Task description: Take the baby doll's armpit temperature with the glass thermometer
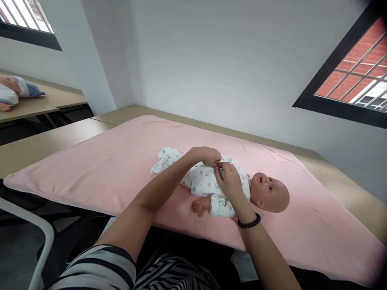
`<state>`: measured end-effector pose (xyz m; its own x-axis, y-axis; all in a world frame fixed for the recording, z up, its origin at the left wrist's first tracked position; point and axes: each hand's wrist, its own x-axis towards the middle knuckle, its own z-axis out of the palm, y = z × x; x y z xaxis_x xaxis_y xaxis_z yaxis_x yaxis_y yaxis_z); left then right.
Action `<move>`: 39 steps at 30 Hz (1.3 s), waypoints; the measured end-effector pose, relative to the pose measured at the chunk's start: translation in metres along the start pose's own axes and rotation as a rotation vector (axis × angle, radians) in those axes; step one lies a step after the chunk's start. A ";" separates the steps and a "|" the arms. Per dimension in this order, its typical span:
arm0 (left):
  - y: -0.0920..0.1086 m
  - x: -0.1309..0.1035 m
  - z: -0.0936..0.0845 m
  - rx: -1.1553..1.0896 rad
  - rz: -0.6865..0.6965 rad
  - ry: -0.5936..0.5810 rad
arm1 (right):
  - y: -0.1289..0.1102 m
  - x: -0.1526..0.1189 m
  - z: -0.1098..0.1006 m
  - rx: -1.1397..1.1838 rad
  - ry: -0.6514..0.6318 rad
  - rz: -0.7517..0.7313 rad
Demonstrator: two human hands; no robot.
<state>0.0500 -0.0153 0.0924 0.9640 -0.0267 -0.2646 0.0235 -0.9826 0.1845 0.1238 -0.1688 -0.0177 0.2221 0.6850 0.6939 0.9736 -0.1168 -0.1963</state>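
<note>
1. the pale wall (pixel 211 60) spans the top of the frame, with the table (pixel 60 135) running below it from the left edge to the right.
2. the pink blanket (pixel 121 169) covers much of the table; keeping it flat under the work should give a steadier base.
3. the doll (pixel 273 195) lies on its back on the blanket, right of centre in the frame, head to the right and feet to the left. it is best kept from rolling by light, even pressure.
4. the white printed outfit (pixel 201 181) covers its body and legs. the fabric is best eased along at the front in small tugs, never yanked, so it does not bunch.
5. the left hand (pixel 208 156) bends over the outfit's front at the wrist, and the right hand (pixel 232 181) comes in from the lower right. their fingertips meet at the chest. each grip looks drawn in, but what either pinches is hidden, so i cannot tell.
6. one grip would do well to anchor the cloth while the other makes the fine move.
7. the dark bead bracelet (pixel 249 221) rings the right wrist; it should be kept from snagging the sleeve.
</note>
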 end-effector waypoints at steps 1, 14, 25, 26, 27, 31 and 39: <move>0.001 -0.001 0.000 0.005 -0.007 0.005 | 0.000 0.000 0.000 0.000 0.002 0.004; 0.003 -0.012 -0.007 -0.098 0.009 0.010 | 0.003 -0.002 -0.020 -0.120 -0.059 0.158; 0.018 -0.029 -0.014 -0.072 -0.057 -0.041 | 0.006 -0.011 -0.077 -0.190 -0.314 0.187; 0.021 -0.031 -0.014 -0.067 -0.057 -0.041 | 0.004 -0.011 -0.081 -0.231 -0.333 0.188; 0.022 -0.033 -0.015 -0.063 -0.055 -0.040 | 0.002 -0.011 -0.085 -0.264 -0.352 0.201; 0.029 -0.043 -0.016 -0.023 -0.023 -0.061 | -0.004 -0.015 -0.105 -0.268 -0.379 0.276; 0.053 -0.058 -0.014 0.068 0.104 -0.171 | -0.012 -0.035 -0.132 -0.216 -0.451 0.311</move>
<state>-0.0013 -0.0637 0.1311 0.9013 -0.1537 -0.4050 -0.0974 -0.9829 0.1562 0.1113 -0.2861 0.0514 0.5001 0.8279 0.2539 0.8658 -0.4726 -0.1644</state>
